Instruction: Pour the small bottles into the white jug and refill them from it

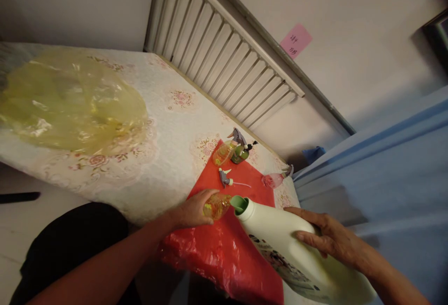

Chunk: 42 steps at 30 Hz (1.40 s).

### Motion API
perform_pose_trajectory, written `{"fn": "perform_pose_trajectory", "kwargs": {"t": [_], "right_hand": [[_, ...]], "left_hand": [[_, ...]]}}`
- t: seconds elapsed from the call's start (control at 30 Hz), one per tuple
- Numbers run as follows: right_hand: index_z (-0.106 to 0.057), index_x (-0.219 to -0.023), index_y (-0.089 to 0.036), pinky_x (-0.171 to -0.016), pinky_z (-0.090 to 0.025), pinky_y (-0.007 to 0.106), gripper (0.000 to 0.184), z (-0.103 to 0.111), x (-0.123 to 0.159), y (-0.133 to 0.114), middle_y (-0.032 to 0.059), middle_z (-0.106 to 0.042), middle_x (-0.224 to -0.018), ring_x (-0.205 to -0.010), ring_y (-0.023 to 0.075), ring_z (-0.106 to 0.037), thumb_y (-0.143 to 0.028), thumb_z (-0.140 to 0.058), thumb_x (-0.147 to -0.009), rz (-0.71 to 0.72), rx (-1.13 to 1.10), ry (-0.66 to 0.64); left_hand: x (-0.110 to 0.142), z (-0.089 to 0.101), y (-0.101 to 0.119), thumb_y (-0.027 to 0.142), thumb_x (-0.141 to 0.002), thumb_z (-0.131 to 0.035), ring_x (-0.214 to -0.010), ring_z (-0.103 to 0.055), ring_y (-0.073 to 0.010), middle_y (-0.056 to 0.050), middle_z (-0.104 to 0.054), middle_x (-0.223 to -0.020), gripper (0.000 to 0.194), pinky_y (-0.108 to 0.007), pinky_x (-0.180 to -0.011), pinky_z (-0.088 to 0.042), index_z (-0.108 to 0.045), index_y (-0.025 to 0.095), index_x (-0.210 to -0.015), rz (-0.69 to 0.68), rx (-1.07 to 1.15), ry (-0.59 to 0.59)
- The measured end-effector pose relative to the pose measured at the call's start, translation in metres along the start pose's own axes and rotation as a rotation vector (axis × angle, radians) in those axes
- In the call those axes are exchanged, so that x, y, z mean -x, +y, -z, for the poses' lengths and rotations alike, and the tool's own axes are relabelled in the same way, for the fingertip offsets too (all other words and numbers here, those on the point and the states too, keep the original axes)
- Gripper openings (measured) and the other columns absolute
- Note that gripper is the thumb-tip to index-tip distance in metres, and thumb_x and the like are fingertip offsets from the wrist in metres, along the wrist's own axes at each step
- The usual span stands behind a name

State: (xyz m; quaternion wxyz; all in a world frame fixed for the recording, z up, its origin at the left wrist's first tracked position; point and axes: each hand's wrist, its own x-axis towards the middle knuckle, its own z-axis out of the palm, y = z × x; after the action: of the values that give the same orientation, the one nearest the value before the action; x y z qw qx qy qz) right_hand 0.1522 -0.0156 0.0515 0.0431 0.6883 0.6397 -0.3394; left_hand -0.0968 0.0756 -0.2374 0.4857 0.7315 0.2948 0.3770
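My left hand (196,209) is wrapped round a clear orange-yellow spray bottle (217,206) without its head, its mouth turned toward the right. In my right hand (327,239) is a large pale-green jug (283,230) with a printed label, tilted so that its green spout (239,203) meets the bottle's mouth. Whether liquid is flowing I cannot tell. A loose grey trigger sprayer head (224,178) with a thin pink tube lies on the red plastic sheet (241,253), just beyond the bottle.
Behind stand a yellow spray bottle (223,153), a green pump bottle (240,154) and a pink spray bottle (273,180). A yellow plastic bag (70,104) rests on the flowered tablecloth (168,155). A radiator (224,48) lines the wall; a blue curtain (385,169) hangs at right.
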Motion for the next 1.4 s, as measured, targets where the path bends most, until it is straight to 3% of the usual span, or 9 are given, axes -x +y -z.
{"fn": "perform_pose_trajectory", "kwargs": {"t": [0.27, 0.43, 0.63, 1.1, 1.3, 1.4], "right_hand": [[-0.054, -0.133, -0.025, -0.05, -0.042, 0.021, 0.054, -0.001, -0.001, 0.007, 0.0021, -0.072, -0.089, -0.06, 0.014, -0.057, -0.046, -0.06, -0.084, 0.021, 0.008, 0.025], [-0.052, -0.135, -0.026, -0.047, -0.04, 0.02, 0.056, -0.008, -0.001, 0.016, 0.0032, -0.071, -0.096, -0.059, 0.0126, -0.054, -0.049, -0.06, -0.084, -0.009, -0.03, 0.037], [-0.044, -0.141, -0.024, -0.044, -0.04, 0.019, 0.064, -0.017, -0.001, 0.026, 0.0026, -0.069, -0.089, -0.057, 0.0108, -0.049, -0.05, -0.058, -0.084, 0.005, -0.037, 0.06], [-0.046, -0.14, -0.023, -0.046, -0.039, 0.019, 0.065, -0.032, -0.005, 0.038, 0.0032, -0.066, -0.094, -0.057, 0.01, -0.046, -0.053, -0.058, -0.083, 0.024, -0.13, 0.096], [-0.049, -0.137, -0.02, -0.048, -0.037, 0.023, 0.066, -0.039, -0.013, 0.052, -0.0018, -0.06, -0.069, -0.049, 0.0095, -0.042, -0.053, -0.06, -0.081, 0.042, -0.23, 0.181], [-0.047, -0.138, -0.019, -0.05, -0.037, 0.024, 0.068, -0.039, -0.014, 0.058, -0.0022, -0.059, -0.068, -0.048, 0.009, -0.041, -0.051, -0.062, -0.08, 0.063, -0.296, 0.213]], "left_hand": [[0.001, 0.0, 0.0, 0.02, -0.058, -0.074, -0.126, -0.047, -0.0293, -0.008, -0.049, -0.138, 0.086, -0.044, -0.108, -0.037, -0.037, 0.024, -0.136, 0.008, -0.007, -0.003], [0.001, 0.001, 0.002, 0.019, -0.06, -0.071, -0.126, -0.047, -0.03, -0.009, -0.049, -0.138, 0.084, -0.043, -0.108, -0.037, -0.037, 0.021, -0.137, 0.005, -0.021, 0.001], [-0.002, -0.001, -0.001, 0.021, -0.057, -0.074, -0.127, -0.047, -0.0298, -0.009, -0.049, -0.139, 0.087, -0.045, -0.109, -0.036, -0.038, 0.023, -0.136, 0.018, -0.038, 0.003], [0.0, 0.0, 0.0, 0.02, -0.06, -0.073, -0.124, -0.049, -0.0289, -0.009, -0.051, -0.136, 0.083, -0.042, -0.107, -0.038, -0.039, 0.022, -0.136, -0.014, -0.02, 0.005], [0.001, 0.0, 0.002, 0.02, -0.061, -0.072, -0.125, -0.048, -0.0303, -0.009, -0.05, -0.137, 0.082, -0.042, -0.108, -0.037, -0.039, 0.021, -0.137, -0.017, -0.009, 0.019], [0.001, -0.001, 0.002, 0.02, -0.06, -0.071, -0.124, -0.049, -0.0304, -0.009, -0.051, -0.137, 0.081, -0.041, -0.108, -0.039, -0.04, 0.019, -0.135, -0.008, -0.013, 0.031]]}}
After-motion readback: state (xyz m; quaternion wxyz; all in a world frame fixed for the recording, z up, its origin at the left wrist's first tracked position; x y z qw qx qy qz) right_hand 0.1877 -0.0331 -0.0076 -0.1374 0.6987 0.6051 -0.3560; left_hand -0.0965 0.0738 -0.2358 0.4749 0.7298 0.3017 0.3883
